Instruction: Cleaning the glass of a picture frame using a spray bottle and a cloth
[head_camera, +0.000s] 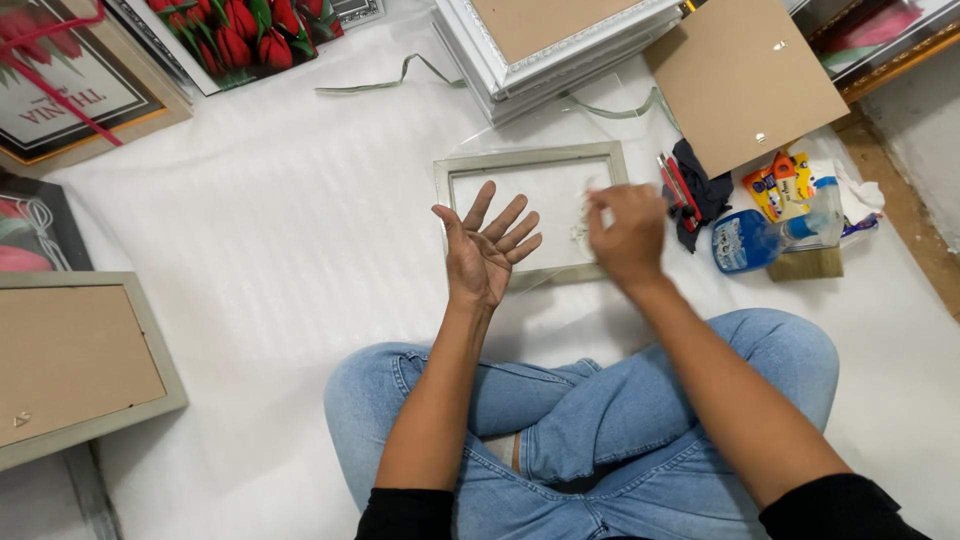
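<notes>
A person in blue jeans is sitting cross-legged on a soft white padded sheet (280, 260), both bare forearms reaching forward over the knees. The left hand (487, 250) is hovering palm-up with its fingers spread wide and holding nothing, just over the lower left corner of a slim rectangular picture frame with a pale silver-green moulding (530, 158). The frame is lying flat on the sheet directly ahead of the knees, its centre showing the white beneath. The right hand (625, 232) is blurring over the frame's right edge, its fingers curling narrowly inward; something small and pale is showing at the fingertips, but whether it is being pinched I cannot tell.

Just right of the frame, a dark crumpled cloth (705, 190) is lying with red-handled tools on it, and beyond that a clear blue plastic spray bottle (765, 238) is resting on its side. A smooth brown fibreboard backing panel (745, 80) is sitting above them. A stack of ornate white frames (560, 50) is standing at the top, and a larger frame with a brown backboard (75, 365) is lying face-down at the left.
</notes>
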